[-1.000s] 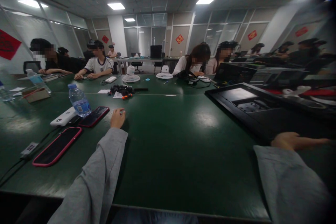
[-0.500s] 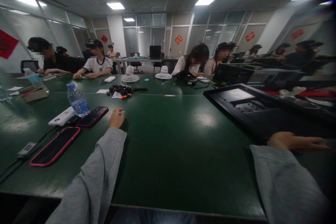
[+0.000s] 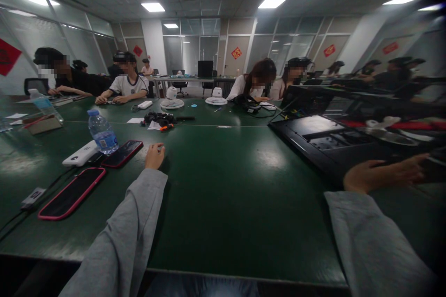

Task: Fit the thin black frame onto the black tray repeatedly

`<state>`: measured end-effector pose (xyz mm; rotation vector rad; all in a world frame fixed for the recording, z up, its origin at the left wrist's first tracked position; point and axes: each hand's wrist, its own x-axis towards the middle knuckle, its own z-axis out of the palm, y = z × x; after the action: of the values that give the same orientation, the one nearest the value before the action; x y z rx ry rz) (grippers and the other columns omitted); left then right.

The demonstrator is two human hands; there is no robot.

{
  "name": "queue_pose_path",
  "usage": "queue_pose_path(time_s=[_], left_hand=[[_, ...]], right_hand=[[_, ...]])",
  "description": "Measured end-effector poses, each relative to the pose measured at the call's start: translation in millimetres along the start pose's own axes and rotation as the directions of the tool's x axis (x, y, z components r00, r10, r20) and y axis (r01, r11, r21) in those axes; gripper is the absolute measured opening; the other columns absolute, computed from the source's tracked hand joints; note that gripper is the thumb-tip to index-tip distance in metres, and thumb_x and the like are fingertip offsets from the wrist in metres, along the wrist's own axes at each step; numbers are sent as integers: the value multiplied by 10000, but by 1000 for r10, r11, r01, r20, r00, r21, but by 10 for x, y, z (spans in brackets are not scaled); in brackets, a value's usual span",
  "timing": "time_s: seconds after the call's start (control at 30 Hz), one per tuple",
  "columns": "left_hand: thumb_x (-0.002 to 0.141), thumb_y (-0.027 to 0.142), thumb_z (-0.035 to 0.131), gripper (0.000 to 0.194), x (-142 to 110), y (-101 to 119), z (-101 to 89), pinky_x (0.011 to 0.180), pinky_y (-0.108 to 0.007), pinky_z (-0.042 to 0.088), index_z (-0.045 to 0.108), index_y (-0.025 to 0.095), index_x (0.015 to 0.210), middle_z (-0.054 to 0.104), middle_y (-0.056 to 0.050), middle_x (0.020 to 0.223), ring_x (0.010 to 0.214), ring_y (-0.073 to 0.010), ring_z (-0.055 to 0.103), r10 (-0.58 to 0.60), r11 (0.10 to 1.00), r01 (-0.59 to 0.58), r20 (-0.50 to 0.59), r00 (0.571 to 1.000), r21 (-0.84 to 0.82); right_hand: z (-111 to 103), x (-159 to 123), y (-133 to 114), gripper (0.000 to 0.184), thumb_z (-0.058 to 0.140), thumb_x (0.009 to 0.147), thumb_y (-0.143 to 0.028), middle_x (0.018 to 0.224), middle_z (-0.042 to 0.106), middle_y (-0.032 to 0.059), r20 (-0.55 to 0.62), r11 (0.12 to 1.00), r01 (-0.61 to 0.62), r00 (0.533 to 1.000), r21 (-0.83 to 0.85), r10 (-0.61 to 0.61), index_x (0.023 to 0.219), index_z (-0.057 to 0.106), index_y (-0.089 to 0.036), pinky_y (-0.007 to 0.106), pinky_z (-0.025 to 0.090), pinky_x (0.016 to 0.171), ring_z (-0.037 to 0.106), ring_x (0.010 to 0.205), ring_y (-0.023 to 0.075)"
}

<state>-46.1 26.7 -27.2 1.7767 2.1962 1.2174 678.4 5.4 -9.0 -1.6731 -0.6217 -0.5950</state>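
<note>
My left hand (image 3: 155, 156) rests on the green table (image 3: 223, 204), fingers loosely bent and slightly apart, holding nothing I can see. Just left of it lies a dark phone with a red edge (image 3: 123, 153). A water bottle (image 3: 103, 132) stands beside that phone. Out at the right edge, my right hand (image 3: 383, 172) has its fingers bent against a dark object (image 3: 434, 167), blurred and partly cut off, whose kind I cannot make out. The near corner of a flat black panel or case (image 3: 334, 148) lies behind this hand.
A second phone in a pink case (image 3: 72, 194), a white power bank (image 3: 81, 153) and cables lie at left. Farther back are two white fans (image 3: 216, 97), a black tangled device (image 3: 158, 119) and a cardboard box (image 3: 42, 124). Several people sit across the table.
My right hand has lifted slightly and shifted left, its fingers now at a dark object at the edge. My left hand stays in place. The view has shifted a little.
</note>
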Motion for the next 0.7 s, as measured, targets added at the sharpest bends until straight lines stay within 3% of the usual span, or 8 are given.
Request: queue_pose_path(time_s=[0.1,0.2,0.33,0.5,0.6,0.7], left_hand=[[933,319,491,345,-1,-2,0,922,-379,502,635,160,1203,588,-139,1203,903,-208,657,2,1000,-2,2,1000,-8],[933,313,493,343,-4,1,1,925,-373,500,632,163,1207,584,-140,1216,895,-202,659,0,1000,1,1,1000,-14],[940,326,486,334,-3,8,2,924,-379,502,623,176,1206,587,-134,1215,909,-205,659,0,1000,0,-9,1000,-17],[989,399,402,422,-15,91,-10,953,-379,487,541,154,1303,586,-150,1250,997,-217,645,8,995,-15,-62,998,-103],[980,495,422,598,-58,231,-41,977,-377,476,367,131,1451,519,-178,1362,1050,-219,636,37,982,-69,-177,984,-176],[942,553,490,729,-117,390,-94,1002,-366,462,269,137,1498,460,-198,1438,1123,-229,622,65,972,-121,-265,962,-200]], right_hand=[[-99,-133,-310,764,384,915,-319,1589,236,242,91,983,184,979,-6,-183,1608,120,-136,614,100,1178,134,1504,362],[-188,-321,-626,735,366,930,-320,1496,372,271,134,892,452,882,24,-451,1591,155,-78,600,151,1179,235,1470,359],[-261,-602,-1012,700,326,964,-352,1437,416,303,138,802,587,791,110,-597,1576,160,-56,625,271,1123,358,1386,395],[-394,-947,-1428,673,291,991,-351,1380,485,273,128,787,537,795,304,-592,1575,137,-54,558,305,1131,461,1300,347],[-449,-1138,-1609,664,293,996,-353,1284,556,215,242,805,397,811,442,-533,1575,126,-74,461,457,1012,624,964,237],[-435,-1292,-1713,657,279,988,-371,1211,596,141,406,835,230,789,500,-460,1586,94,-171,384,547,825,604,701,158]])
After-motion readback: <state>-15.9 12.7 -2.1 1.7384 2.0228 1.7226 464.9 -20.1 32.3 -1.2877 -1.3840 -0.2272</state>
